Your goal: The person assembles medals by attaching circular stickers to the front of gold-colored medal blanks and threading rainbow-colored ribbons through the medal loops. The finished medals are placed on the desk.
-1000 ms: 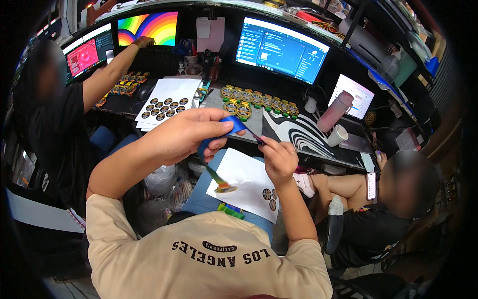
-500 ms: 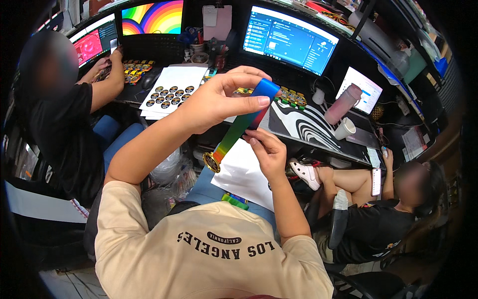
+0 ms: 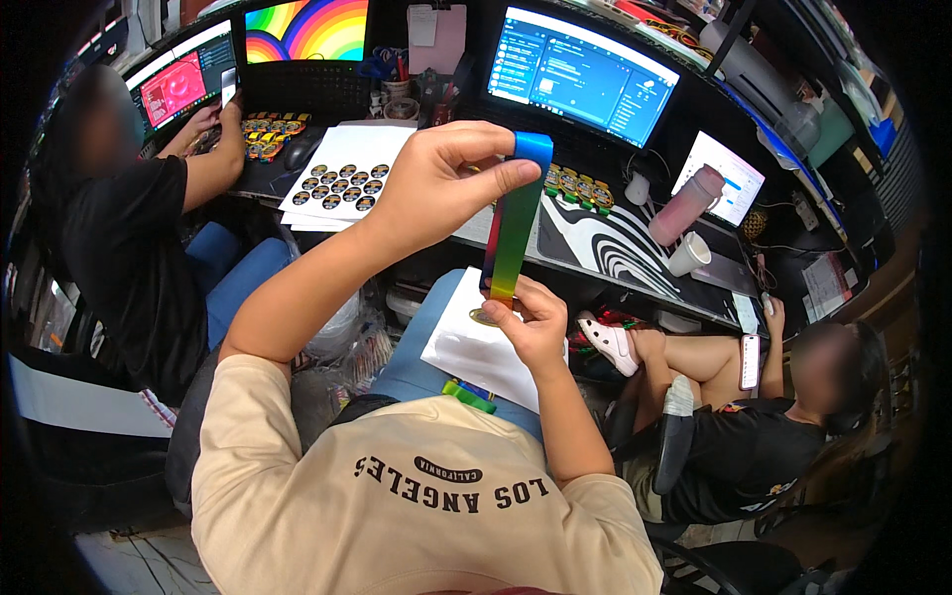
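Blue-and-green ribbon between fingers

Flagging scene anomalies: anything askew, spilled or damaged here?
No spill or damage visible. Mildly odd: the white rectangular paper sheet lies across the blue-jeaned lap rather than on the black desk.

I take the blue-screen monitor as reference. Left of it: a pink clipboard, then a rainbow-display monitor. Right: an open laptop. Front right: a pink bottle, a white cup and a black-and-white mat.
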`<state>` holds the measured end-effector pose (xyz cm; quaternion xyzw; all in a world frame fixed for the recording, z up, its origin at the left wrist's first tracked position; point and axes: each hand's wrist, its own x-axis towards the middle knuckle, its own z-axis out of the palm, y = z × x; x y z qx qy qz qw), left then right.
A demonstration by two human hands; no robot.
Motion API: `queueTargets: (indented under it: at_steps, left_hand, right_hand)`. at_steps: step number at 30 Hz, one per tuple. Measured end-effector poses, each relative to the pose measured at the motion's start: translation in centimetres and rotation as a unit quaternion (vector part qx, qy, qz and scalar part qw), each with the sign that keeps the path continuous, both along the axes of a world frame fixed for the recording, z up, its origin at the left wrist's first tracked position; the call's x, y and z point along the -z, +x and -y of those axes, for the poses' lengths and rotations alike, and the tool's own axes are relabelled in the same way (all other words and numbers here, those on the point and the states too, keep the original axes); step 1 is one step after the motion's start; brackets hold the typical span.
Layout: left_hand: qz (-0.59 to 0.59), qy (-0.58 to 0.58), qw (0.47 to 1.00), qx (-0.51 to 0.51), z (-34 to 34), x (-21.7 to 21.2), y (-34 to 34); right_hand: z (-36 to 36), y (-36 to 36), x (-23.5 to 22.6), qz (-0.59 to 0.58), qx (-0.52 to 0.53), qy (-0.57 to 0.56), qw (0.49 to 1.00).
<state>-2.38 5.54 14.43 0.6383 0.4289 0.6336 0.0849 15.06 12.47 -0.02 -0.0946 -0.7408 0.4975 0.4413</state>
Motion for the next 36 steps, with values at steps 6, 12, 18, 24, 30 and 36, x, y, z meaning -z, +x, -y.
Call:
queueTargets:
  at_steps: [6, 12, 18, 24, 30, 36]
  left_hand:
    - [0.072, -0.024, 0.997, 0.012, 0.3, 0.0, 0.6]
    - [0.068, 0.003, 0.998, -0.002, 0.3, 0.2, 1.4]
    - [0.040, -0.018, 0.999, -0.013, 0.0, 0.6, 0.9]
    - [0.046, -0.093, 0.994, -0.027, -0.6, 0.2, -0.3]
    - [-0.009, -0.258, 0.965, 0.051, -0.6, 0.0, -2.3]
    - [-0.023, -0.350, 0.906, 0.238, 0.0, 0.2, -3.4]
  right_hand:
    - [0.4, -0.2, 0.3, -0.032, -0.010, -0.018, 0.999]
    - [1.0, -0.7, 0.7, -0.022, -0.021, -0.015, 0.999]
    - [1.0, -0.8, 0.9, -0.024, 0.018, -0.001, 1.000]
    - [1.7, -0.4, 1.0, -0.046, 0.071, -0.084, 0.993]
    - [0.5, 0.4, 1.8, -0.007, 0.109, -0.110, 0.988]
    - [-0.4, 2.2, 1.6, 0.083, 0.008, -0.261, 0.962]
